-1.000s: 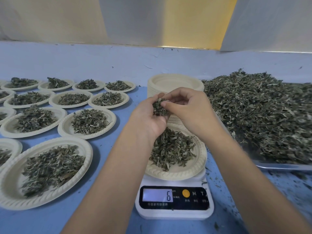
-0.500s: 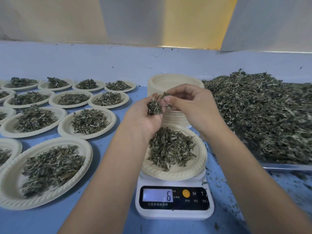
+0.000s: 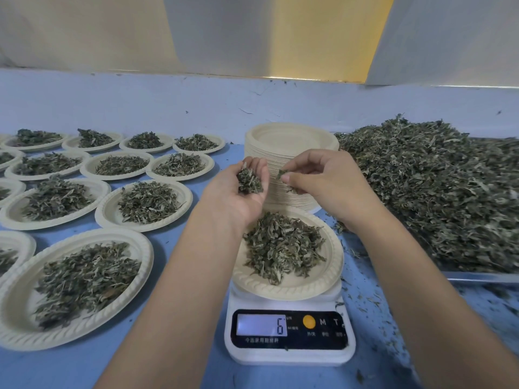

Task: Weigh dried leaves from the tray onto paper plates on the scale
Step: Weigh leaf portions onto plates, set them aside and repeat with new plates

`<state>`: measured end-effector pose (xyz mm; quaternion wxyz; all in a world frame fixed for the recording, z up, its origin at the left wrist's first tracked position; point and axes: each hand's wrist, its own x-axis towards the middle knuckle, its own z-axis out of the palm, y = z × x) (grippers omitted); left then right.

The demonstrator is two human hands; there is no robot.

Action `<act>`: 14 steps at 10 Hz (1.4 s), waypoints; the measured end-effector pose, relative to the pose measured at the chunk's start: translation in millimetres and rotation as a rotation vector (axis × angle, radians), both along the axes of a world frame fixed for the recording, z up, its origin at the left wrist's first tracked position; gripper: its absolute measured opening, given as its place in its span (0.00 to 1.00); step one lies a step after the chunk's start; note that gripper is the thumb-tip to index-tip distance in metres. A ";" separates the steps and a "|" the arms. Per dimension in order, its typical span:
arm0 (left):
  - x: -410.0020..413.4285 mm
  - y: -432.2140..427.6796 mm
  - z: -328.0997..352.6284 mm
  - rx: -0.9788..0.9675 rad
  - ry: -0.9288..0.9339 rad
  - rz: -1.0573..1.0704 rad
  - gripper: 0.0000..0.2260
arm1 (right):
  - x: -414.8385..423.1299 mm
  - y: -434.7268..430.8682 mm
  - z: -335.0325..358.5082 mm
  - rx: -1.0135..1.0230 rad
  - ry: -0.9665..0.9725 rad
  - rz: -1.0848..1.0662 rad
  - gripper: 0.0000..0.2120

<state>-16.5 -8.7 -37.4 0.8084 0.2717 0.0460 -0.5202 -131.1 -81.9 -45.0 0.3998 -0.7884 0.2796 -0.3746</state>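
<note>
A white digital scale reads 6. On it sits a paper plate with a heap of dried leaves. Above the plate's far side, my left hand is palm up and cups a small clump of leaves. My right hand hovers just to the right of it and pinches a few leaves between thumb and fingertips. The metal tray on the right holds a large pile of dried leaves.
A tall stack of unused paper plates stands behind my hands. Several filled plates cover the blue table to the left. Leaf crumbs lie scattered near the scale's right side. A pale wall runs along the back.
My hands have drawn apart and risen slightly. The right hand has pulled a pinch of leaves away from the clump in the left palm. The scale still reads 6.
</note>
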 end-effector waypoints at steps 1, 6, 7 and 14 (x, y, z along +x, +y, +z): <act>0.9 -0.1 -0.9 0.001 -0.006 0.001 0.13 | -1.6 -3.3 -2.1 -0.018 0.094 -0.004 0.06; 0.9 -0.4 -2.4 0.009 -0.001 -0.003 0.13 | -3.2 -3.9 -3.5 -0.044 0.191 0.050 0.05; 1.5 -0.5 -2.8 0.007 0.003 -0.003 0.13 | -2.9 -4.1 -4.0 -0.083 0.215 0.048 0.05; -3.6 -3.1 -1.7 0.039 -0.123 -0.036 0.09 | -0.3 9.9 0.9 -0.056 0.035 0.132 0.07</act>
